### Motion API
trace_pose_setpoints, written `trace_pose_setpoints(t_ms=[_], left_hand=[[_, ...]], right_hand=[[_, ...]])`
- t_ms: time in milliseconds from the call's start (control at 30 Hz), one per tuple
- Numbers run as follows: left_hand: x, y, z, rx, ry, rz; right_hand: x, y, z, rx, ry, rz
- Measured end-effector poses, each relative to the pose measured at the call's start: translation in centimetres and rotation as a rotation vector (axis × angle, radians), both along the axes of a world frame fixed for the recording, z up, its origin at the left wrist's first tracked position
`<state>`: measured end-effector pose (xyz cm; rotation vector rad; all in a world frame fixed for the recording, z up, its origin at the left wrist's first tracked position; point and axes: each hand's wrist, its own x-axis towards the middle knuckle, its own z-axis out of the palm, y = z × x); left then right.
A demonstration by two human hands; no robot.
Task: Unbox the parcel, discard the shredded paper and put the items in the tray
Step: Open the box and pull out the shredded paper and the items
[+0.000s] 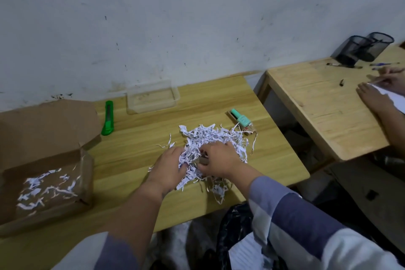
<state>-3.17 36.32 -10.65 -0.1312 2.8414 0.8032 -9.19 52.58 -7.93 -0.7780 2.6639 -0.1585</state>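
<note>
The parcel box [43,173] is open, left of the shredded paper [210,138], with a few shreds inside. The tray [152,98], beyond the pile, holds nothing, so sorting remains. Both hands dig in the pile: the left hand [169,165] curls into shreds, the right hand [219,160] pinches a small brown item. A mint bottle [241,119] lies at the pile's far right, its long axis diagonal, cap pointing away to the left.

The wooden table [140,142] carries a heap of shredded paper [210,138] under my fingers [179,153]. Beyond my fingertips stand 1 clear tray [173,94], 1 green cutter [108,118] and 1 mint bottle [240,117]; left of them, the open box [85,169].
</note>
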Motion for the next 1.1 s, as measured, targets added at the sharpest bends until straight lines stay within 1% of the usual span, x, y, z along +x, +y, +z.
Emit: trace_pose_setpoints(t_ms=[100, 133, 200, 267, 367, 433, 567, 700, 767, 900, 1000, 1100], left_hand=[[0.2, -0.2, -0.1, 0.0, 0.011, -0.002], [0.3, -0.2, -0.1, 0.0, 0.01, 0.001], [0.3, -0.1, 0.0, -0.008, 0.003, 0.005], [0.3, 0.0, 0.1, -0.037, -0.019, 0.001], [0.1, 0.2, 0.4, -0.056, -0.042, 0.009], [-0.1, 0.6, 0.8, -0.045, -0.025, 0.045], [0.0, 0.7, 1.1, -0.122, -0.015, 0.055], [0.1, 0.4, 0.9, -0.179, -0.014, 0.045], [0.1, 0.3, 1.1, -0.194, 0.001, 0.071], [0.3, 0.1, 1.1, -0.228, 0.034, 0.075], [0.4, 0.5, 1.5, -0.146, 0.112, 0.058], [-0.3, 1.2, 1.7, -0.019, 0.195, -0.05]], right_hand=[[-0.2, 0.0, 0.6, 0.104, -0.03, 0.021], [-0.2, 0.0, 0.9, 0.109, -0.034, 0.023], [-0.4, 0.2, 0.7, 0.029, -0.064, -0.019], [-0.7, 0.7, 1.4, -0.102, -0.164, -0.13], [-1.3, 1.6, 2.6, -0.258, -0.216, -0.23], [-1.6, 2.0, 3.3, -0.35, -0.259, -0.283], [-2.1, 2.5, 3.3, -0.36, -0.157, -0.287], [-2.4, 3.0, 3.1, -0.441, -0.139, -0.354], [-2.4, 3.1, 3.0, -0.433, -0.119, -0.329], [-2.6, 3.3, 3.1, -0.336, -0.074, -0.225], [-2.5, 2.9, 3.1, -0.285, -0.028, -0.119], [-2.0, 2.1, 2.5, -0.295, -0.042, -0.059]])
